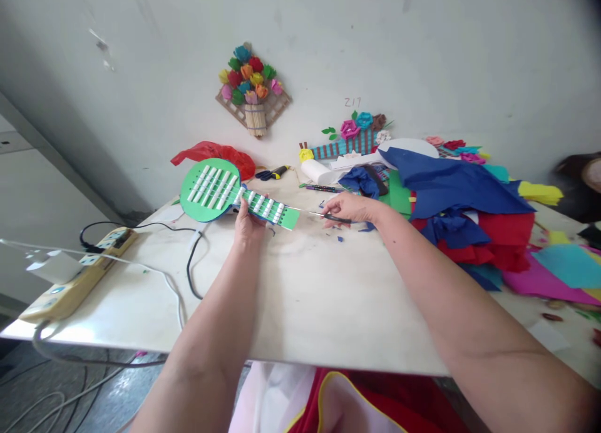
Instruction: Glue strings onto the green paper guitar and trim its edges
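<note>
A green paper craft guitar with white strips and strings is held over the table, its round body to the left and its neck pointing right. My left hand is closed round the neck near the body, thumb on top. In my right hand are dark-handled scissors, their blades pointing left at the green end of the neck. Whether the blades touch the paper I cannot tell. Small dark blue scraps lie on the tabletop below my right hand.
A power strip with cables lies at the left. Yellow-and-black pliers and red material are at the back. Blue paper and other coloured sheets pile up on the right. Paper flowers hang on the wall.
</note>
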Demonstrator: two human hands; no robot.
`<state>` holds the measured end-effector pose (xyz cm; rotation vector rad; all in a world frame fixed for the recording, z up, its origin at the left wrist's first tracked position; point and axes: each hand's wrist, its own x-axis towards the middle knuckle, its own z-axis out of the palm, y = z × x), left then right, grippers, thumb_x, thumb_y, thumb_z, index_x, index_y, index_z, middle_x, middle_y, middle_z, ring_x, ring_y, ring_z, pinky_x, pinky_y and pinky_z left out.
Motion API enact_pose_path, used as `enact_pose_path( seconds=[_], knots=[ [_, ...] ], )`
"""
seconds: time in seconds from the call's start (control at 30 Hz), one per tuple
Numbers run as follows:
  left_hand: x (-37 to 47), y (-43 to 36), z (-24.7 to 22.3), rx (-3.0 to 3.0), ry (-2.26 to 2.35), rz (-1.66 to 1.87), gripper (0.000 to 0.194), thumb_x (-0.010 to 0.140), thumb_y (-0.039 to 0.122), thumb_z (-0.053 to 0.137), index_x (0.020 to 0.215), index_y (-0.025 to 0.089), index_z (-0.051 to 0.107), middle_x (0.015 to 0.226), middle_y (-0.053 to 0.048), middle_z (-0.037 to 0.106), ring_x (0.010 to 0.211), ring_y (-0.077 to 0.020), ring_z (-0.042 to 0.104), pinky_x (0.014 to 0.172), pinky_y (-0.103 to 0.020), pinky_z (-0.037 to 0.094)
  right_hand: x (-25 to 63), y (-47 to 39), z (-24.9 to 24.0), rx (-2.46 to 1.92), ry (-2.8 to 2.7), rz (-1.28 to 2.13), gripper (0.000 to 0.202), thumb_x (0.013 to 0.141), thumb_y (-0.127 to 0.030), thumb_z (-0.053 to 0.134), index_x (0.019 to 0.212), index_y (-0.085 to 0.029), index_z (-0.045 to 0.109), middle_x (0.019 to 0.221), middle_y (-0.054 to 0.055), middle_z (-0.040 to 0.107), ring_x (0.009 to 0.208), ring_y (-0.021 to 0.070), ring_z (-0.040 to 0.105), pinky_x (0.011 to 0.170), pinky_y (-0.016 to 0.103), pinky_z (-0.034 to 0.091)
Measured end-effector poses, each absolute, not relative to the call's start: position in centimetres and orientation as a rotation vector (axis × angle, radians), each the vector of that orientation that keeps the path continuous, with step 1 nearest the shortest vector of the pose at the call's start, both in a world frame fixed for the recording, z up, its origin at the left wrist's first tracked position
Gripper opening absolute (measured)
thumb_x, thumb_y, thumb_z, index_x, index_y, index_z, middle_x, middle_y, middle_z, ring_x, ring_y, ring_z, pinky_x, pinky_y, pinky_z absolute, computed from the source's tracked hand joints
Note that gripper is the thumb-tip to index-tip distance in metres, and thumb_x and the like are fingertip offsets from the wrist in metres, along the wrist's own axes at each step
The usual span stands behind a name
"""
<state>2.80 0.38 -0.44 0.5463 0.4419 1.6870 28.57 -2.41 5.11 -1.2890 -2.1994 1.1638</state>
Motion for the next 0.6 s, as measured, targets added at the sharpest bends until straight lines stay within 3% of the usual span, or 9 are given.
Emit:
enact_pose_path(
  seconds=[0.6],
  knots=[
    [2.5,0.7,-0.5,0.533,0.442,1.721,0.023,0.088,0.036,0.045,0.094,0.019,0.058,0.088,-0.007,0.069,0.093,-0.0186,0.065,0.090,-0.038,0.046,27.3,-2.8,5.4,-1.287,-2.255,0.949,0.042,0.056,-0.045,0.075,0.082,-0.013,0.068,0.049,-0.005,0.050,0.041,0.0054,0.044,0.040,0.018,0.036]
  ],
)
